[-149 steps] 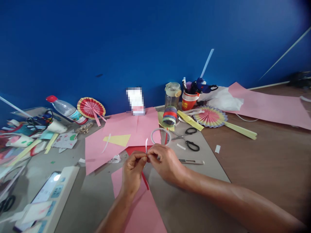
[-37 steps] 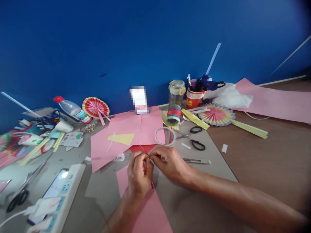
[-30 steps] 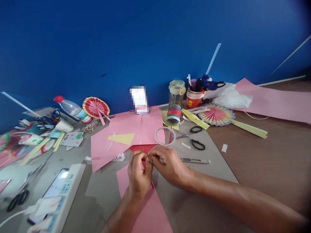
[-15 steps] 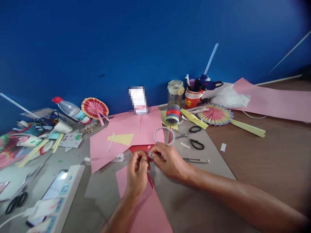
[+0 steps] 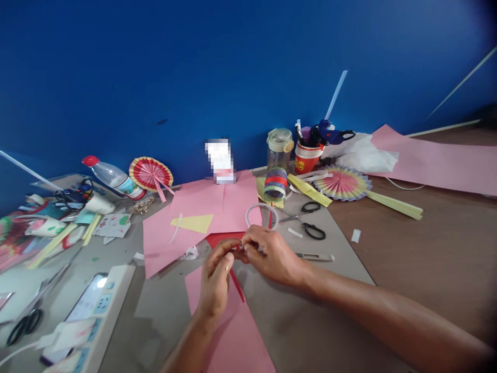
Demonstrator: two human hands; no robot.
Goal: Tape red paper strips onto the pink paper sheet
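A narrow red paper strip [image 5: 237,286] hangs below my hands, over a pink paper sheet [image 5: 233,331]. My left hand [image 5: 216,274] holds it, fingers bent, with the thumb now lower than the fingertips. My right hand [image 5: 269,254] is closed, its thumb and forefinger pinching at a small red part where the fingertips of both hands meet. The fingers cover most of that spot. Behind the hands lies a red sheet [image 5: 221,240], partly under larger pink paper [image 5: 202,202]. A roll of clear tape [image 5: 248,217] lies just past my right hand.
Black-handled scissors [image 5: 312,230] and a utility knife [image 5: 316,257] lie right of my hands. A tumbler [image 5: 276,155], a red paper cup [image 5: 306,157] and folded paper fans [image 5: 344,183] stand or lie behind. A power strip [image 5: 111,300] and phone [image 5: 87,298] are at left.
My left thumb has moved down, away from the right fingertips. A whitish scrap seen at the right fingertips is now hidden or gone. The red strip's upper part shows more.
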